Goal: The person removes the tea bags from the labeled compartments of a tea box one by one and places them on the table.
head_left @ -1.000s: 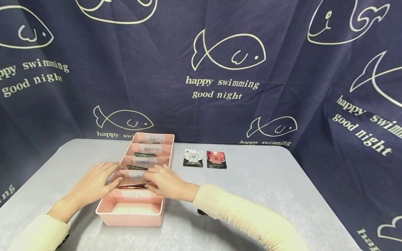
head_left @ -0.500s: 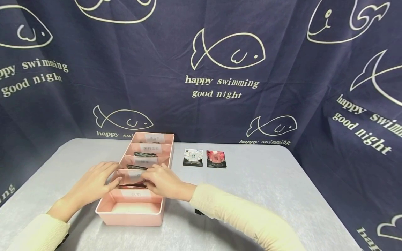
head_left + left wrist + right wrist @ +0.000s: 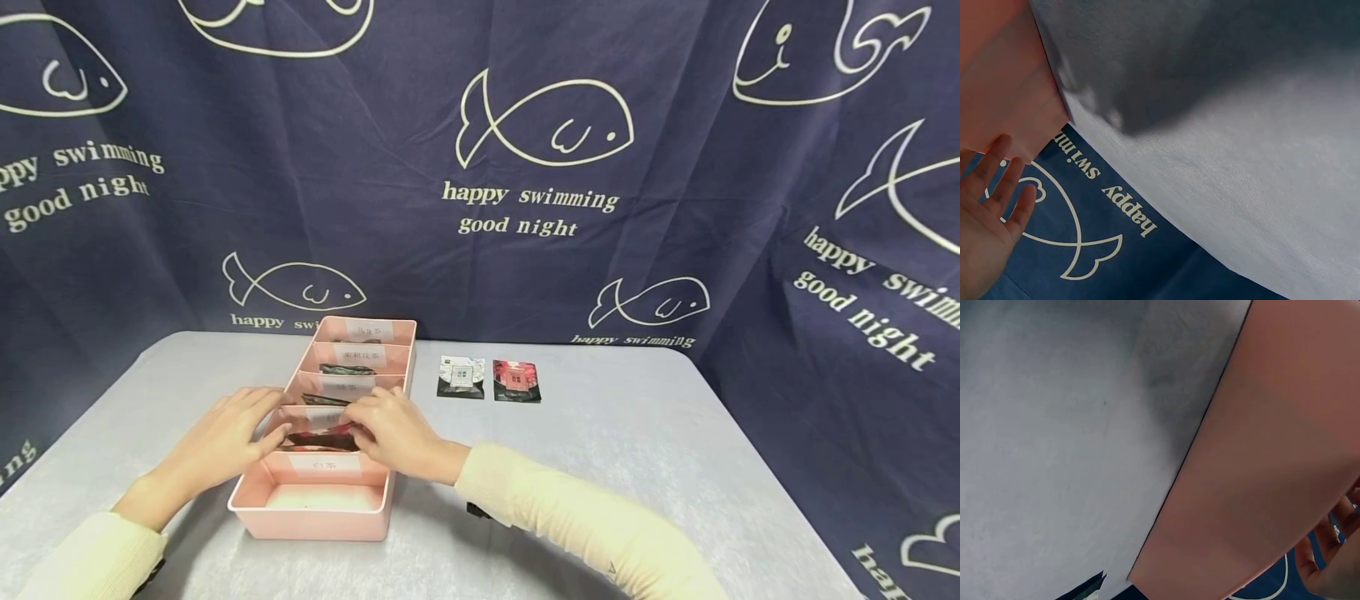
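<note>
A pink divided box [image 3: 311,525] with paper labels stands on the table. My left hand [image 3: 225,437] rests at its left rim, with the thumb over the second compartment from the front. In the left wrist view the left hand's fingers [image 3: 1004,187] lie fairly straight beside the box wall. My right hand [image 3: 397,433] reaches over the right rim and pinches a red and dark sachet [image 3: 318,442] in that same compartment; its fingertips are partly hidden. The right wrist view shows part of the right hand [image 3: 1341,556] beyond the box's outer side.
Dark sachets stand in compartments farther back, including a green-patterned sachet [image 3: 347,369]. On the table [image 3: 600,458], right of the box, lie a white and black sachet [image 3: 461,377] and a red and black sachet [image 3: 517,381]. A dark blue curtain [image 3: 540,275] hangs behind.
The sachet in the second compartment from the front shows more of its dark and red face. The right fingers have shifted slightly; the left hand stays put.
</note>
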`<state>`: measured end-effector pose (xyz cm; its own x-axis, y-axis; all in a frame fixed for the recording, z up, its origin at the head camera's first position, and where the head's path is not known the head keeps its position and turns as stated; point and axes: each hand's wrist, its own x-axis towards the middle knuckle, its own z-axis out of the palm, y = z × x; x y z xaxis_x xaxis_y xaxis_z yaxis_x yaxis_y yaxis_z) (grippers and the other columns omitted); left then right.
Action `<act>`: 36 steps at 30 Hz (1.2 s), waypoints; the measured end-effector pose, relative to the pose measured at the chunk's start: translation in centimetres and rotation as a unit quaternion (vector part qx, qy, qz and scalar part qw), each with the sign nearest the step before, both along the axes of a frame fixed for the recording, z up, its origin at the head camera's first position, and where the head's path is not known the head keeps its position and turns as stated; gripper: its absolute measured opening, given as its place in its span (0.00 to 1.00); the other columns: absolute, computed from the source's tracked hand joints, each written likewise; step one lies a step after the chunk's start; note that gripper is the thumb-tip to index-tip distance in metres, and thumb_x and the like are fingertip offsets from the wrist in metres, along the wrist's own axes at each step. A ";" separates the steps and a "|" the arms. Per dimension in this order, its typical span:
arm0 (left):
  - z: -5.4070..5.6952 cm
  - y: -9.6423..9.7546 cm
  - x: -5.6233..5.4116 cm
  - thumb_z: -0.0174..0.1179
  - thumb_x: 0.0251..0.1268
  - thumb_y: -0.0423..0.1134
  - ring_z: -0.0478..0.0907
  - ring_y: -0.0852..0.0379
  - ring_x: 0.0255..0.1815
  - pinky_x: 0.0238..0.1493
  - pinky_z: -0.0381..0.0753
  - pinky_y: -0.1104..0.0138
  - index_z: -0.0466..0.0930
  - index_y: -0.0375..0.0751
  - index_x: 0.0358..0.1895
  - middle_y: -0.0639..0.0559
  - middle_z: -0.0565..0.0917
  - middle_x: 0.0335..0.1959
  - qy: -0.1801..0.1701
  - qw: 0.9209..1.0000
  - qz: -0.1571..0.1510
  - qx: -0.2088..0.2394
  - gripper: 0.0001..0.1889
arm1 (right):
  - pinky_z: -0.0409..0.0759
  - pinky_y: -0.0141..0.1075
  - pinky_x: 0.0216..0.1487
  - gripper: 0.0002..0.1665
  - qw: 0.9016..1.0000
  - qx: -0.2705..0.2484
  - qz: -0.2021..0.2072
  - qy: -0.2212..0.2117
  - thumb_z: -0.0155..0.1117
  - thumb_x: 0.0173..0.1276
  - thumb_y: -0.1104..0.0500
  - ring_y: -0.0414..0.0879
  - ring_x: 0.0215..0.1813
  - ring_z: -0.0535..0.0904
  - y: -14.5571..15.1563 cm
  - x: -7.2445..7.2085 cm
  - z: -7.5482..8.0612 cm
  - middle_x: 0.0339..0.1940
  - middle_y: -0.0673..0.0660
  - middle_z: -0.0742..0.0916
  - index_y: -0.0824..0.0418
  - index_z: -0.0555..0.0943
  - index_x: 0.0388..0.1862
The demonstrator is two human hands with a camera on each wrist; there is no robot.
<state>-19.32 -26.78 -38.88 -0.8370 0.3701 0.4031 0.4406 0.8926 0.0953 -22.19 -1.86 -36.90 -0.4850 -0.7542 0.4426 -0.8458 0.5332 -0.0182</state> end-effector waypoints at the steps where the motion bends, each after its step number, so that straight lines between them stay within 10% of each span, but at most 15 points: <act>1: 0.0 0.0 0.0 0.58 0.55 0.44 0.70 0.37 0.55 0.55 0.67 0.45 0.73 0.32 0.52 0.36 0.77 0.52 -0.001 1.000 0.001 0.001 0.23 | 0.61 0.23 0.35 0.09 1.000 -0.001 -0.003 0.001 0.63 0.58 0.58 0.36 0.35 0.73 0.1 0.0 0.1 0.35 0.41 0.86 0.48 0.82 0.38; 36: 0.0 0.2 0.0 0.58 0.56 0.44 0.71 0.38 0.54 0.54 0.68 0.45 0.74 0.34 0.50 0.37 0.78 0.50 0.012 1.000 -0.004 0.011 0.21 | 0.75 0.34 0.38 0.08 0.986 -0.166 0.006 -0.036 0.61 0.55 0.66 0.41 0.34 0.78 5.0 -1.4 5.3 0.30 0.48 0.86 0.57 0.82 0.34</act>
<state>-19.28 -26.60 -38.84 -0.8234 0.3683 0.4316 0.4509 0.8866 0.1036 -23.63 3.15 -31.59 -0.5162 -0.5795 0.6307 -0.8419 0.4786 -0.2494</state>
